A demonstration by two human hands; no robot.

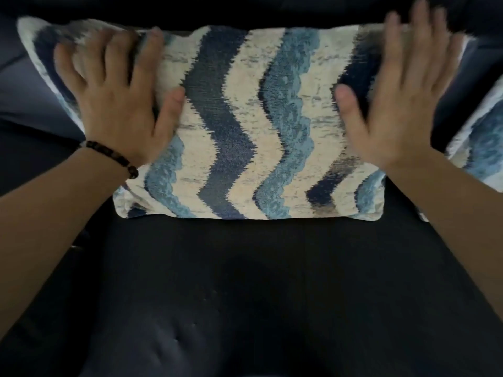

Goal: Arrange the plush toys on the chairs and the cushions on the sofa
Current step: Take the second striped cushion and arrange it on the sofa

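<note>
A cream cushion [245,126] with wavy dark-blue and light-blue stripes leans against the back of a dark sofa [245,281], its lower edge on the seat. My left hand [114,96], with a dark bead bracelet at the wrist, lies spread on the cushion's left part, fingers near its upper left corner. Over the cushion's right part is my right hand [402,99], flat, fingers apart and blurred. Neither hand grips the cushion. No plush toys are in sight.
A second cushion [481,148] with the same blue pattern shows at the right edge, on the same sofa. A lighter grey-blue fabric surface [24,88] lies at the far left. The dark seat stretches toward me below the cushion.
</note>
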